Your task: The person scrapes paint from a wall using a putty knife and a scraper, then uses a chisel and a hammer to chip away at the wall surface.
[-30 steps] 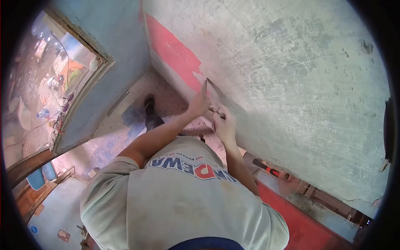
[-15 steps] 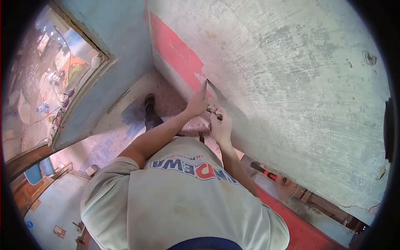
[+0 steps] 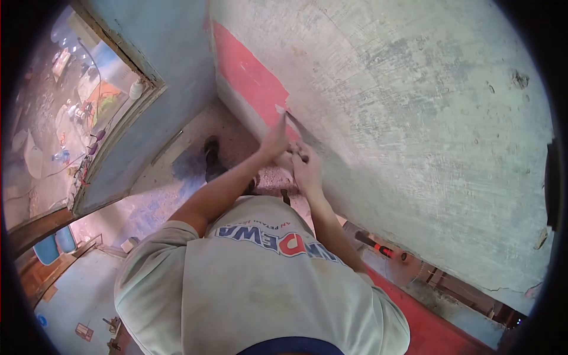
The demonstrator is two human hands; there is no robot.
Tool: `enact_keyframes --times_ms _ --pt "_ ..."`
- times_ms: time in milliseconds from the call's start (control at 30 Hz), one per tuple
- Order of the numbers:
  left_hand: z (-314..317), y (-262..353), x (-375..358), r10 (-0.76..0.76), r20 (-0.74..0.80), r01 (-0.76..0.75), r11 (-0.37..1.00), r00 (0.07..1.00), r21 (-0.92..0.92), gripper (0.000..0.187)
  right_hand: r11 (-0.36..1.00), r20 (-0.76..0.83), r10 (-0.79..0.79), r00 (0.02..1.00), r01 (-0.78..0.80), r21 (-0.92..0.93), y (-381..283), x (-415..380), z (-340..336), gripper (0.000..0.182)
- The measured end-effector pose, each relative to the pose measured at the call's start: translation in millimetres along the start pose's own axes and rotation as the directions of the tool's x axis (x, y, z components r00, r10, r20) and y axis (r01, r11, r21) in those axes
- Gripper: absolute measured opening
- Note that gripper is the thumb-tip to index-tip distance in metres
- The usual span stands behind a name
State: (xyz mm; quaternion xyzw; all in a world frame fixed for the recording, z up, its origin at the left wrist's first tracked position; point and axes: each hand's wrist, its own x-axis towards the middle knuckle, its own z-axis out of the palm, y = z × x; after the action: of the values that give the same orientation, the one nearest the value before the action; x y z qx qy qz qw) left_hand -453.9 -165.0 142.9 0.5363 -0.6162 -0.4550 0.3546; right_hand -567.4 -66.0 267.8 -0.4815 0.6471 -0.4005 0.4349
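My right hand (image 3: 307, 170) is closed around the dark handle of a paint scraper (image 3: 286, 118), whose thin blade rests against the wall. My left hand (image 3: 274, 143) is up by the blade, fingers pressed together along it. The blade tip meets the edge of a pink paint patch (image 3: 251, 74) on the wall (image 3: 414, 118). Around that patch the wall is bare, pale grey-white and scratched. Part of the handle is hidden by my fingers.
At the left stands a bluish wall with an opening (image 3: 151, 89), cluttered ground beyond it. A red-and-black tool (image 3: 381, 245) lies on a ledge at lower right. My shoe (image 3: 212, 145) is on the dusty floor, near the wall's foot.
Both hands and the scraper have shifted slightly left along the wall. The blade tip now sits a little further left, at the pink patch's edge.
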Motion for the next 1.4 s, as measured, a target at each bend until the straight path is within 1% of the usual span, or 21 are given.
enact_keyframes --times_ms 33,133,167,233,300,333,400,533,633,667,767,800,867,900,967,1067,1100,1200,1267,1333,1400 --pt "-1.6 -25.4 18.9 0.001 -0.009 -0.001 1.000 1.000 0.017 0.081 0.998 -0.005 0.009 1.000 -0.010 -0.061 10.3 23.4 14.9 0.038" --pt "-33.0 -13.8 18.7 0.018 0.035 -0.018 1.000 0.999 0.006 0.080 0.985 -0.009 0.089 0.996 -0.089 -0.146 -2.8 29.5 27.7 0.036" --pt "-35.4 -5.1 15.9 -0.014 0.061 0.009 0.997 0.998 0.077 0.080 0.981 -0.009 0.122 0.993 -0.122 -0.154 -14.2 28.4 30.9 0.035" --pt "-6.6 9.9 -14.4 0.113 -0.064 -0.104 0.987 0.992 0.121 0.083 0.991 0.002 0.109 0.994 -0.108 -0.085 -5.2 -7.6 2.5 0.035" --pt "-11.6 27.9 -20.9 0.023 -0.015 -0.024 0.999 1.000 -0.038 0.079 0.999 -0.008 -0.011 1.000 0.011 -0.049 16.3 -6.9 -5.8 0.035" --pt "-14.7 27.4 -17.9 -0.007 0.016 0.007 0.998 1.000 -0.058 0.079 0.993 -0.033 -0.112 0.993 0.110 -0.047 29.8 0.1 0.0 0.035" --pt "-27.2 21.2 -7.0 -0.061 0.068 0.064 0.997 0.996 -0.038 0.082 0.986 -0.050 -0.161 0.986 0.157 -0.063 41.9 11.1 10.1 0.036" --pt "-42.8 35.2 -7.4 -0.190 0.107 0.199 0.977 0.976 -0.073 0.085 0.996 -0.029 -0.016 0.999 0.013 -0.090 27.2 8.8 13.2 0.038" --pt "-3.3 12.3 -15.8 0.030 -0.006 -0.029 0.998 1.000 0.052 0.084 0.996 -0.002 0.077 0.997 -0.077 -0.054 -18.3 -16.5 -7.5 0.039" --pt "7.4 3.1 -19.3 0.035 -0.012 -0.035 0.999 0.999 -0.005 0.084 0.993 0.012 0.114 0.993 -0.113 -0.043 -29.0 -22.5 -12.5 0.039" --pt "16.3 -3.8 -12.2 0.014 -0.019 -0.015 0.996 1.000 -0.083 0.083 0.915 -0.022 -0.308 0.951 0.290 -0.281 30.4 -0.5 -10.1 0.038" --pt "4.0 -5.3 -3.8 -0.032 -0.014 0.031 0.998 0.999 -0.046 0.084 0.948 -0.027 -0.209 0.977 0.196 -0.251 29.7 7.7 -4.7 0.038" --pt "-4.4 -30.0 12.8 0.047 -0.085 -0.045 0.999 0.995 0.023 0.084 0.983 -0.025 0.001 1.000 -0.006 -0.185 25.2 28.5 19.9 0.038" --pt "-13.2 -26.8 16.7 0.172 -0.158 -0.164 0.984 0.972 0.062 0.083 0.984 -0.003 0.088 0.996 -0.087 -0.158 23.8 34.4 26.3 0.038" --pt "-18.0 -15.1 7.3 0.014 0.002 -0.014 1.000 1.000 0.019 0.083 0.991 0.007 0.010 1.000 -0.009 -0.131 20.6 23.0 18.8 0.038" --pt "-27.4 49.2 -21.9 -0.162 0.232 0.178 0.983 0.959 -0.048 0.084 0.999 -0.006 -0.024 1.000 0.024 -0.039 -9.3 -25.1 -8.8 0.039" --pt "-0.1 35.1 -31.7 0.192 -0.017 -0.193 0.981 0.981 -0.006 0.087 1.000 -0.011 -0.026 1.000 0.026 -0.002 -20.2 -33.6 -16.7 0.039" --pt "-20.1 67.9 -33.4 -0.047 0.123 0.061 0.992 0.991 -0.115 0.089 0.999 0.005 -0.034 0.999 0.034 -0.040 -14.0 -30.4 -23.0 0.040" --pt "-32.7 55.7 -12.1 -0.201 0.207 0.229 0.966 0.957 -0.123 0.089 0.958 0.011 -0.197 0.980 0.195 -0.209 7.8 -0.5 -7.0 0.040" --pt "-33.7 25.4 1.2 -0.219 0.176 0.248 0.955 0.960 -0.162 0.089 0.957 0.011 -0.161 0.987 0.159 -0.244 20.5 17.0 9.1 0.040" --pt "-29.6 0.0 9.3 -0.094 0.013 0.094 0.965 0.996 -0.244 0.089 0.988 0.011 -0.001 1.000 0.002 -0.155 15.8 23.4 17.0 0.040"
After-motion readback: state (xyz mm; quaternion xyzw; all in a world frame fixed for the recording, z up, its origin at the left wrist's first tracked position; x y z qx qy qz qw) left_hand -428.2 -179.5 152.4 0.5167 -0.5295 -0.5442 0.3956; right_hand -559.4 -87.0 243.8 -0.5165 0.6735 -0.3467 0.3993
